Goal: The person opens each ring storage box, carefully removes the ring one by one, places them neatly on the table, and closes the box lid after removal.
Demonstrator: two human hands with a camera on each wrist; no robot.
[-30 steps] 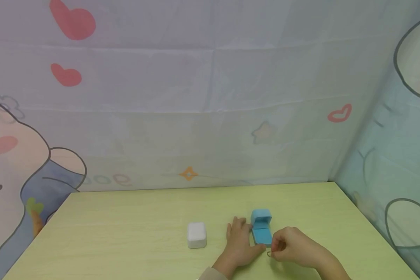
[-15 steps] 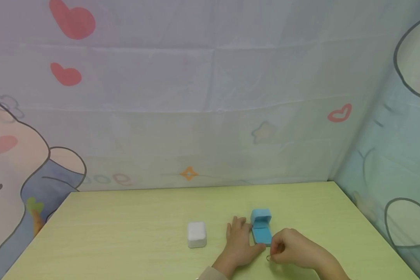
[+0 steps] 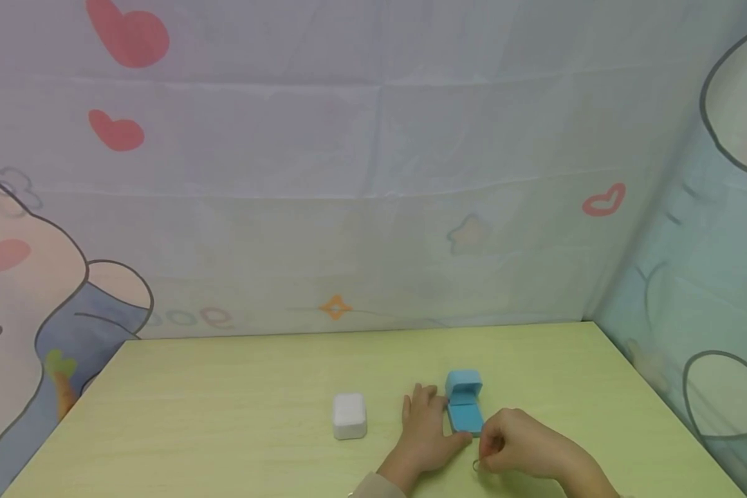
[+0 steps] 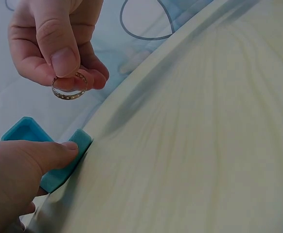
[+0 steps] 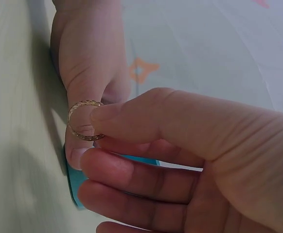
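Note:
My right hand [image 3: 526, 446] pinches a gold ring [image 4: 69, 96] between thumb and fingertips. Small studs or cut-outs run along its band, and it hangs just in front of a light-blue ring box [image 3: 467, 419]. The box stands on the table with its lid raised; its base looks bare in the head view. My left hand [image 3: 425, 432] lies at the box's left side, fingers spread and straight. Its thumb [image 4: 59, 153] presses along the front edge of the base. In the right wrist view the ring [image 5: 86, 138] overlaps the left thumb, and my hands hide most of the box.
A white box [image 3: 349, 416] with rounded corners stands to the left of my left hand. The pale yellow-green table [image 3: 224, 401] ends at a printed cloth [image 3: 373, 173] behind, and another cloth side hangs at the right.
My right hand has drawn the ring slightly toward me, away from the box's front edge. The left hand and both boxes have stayed put.

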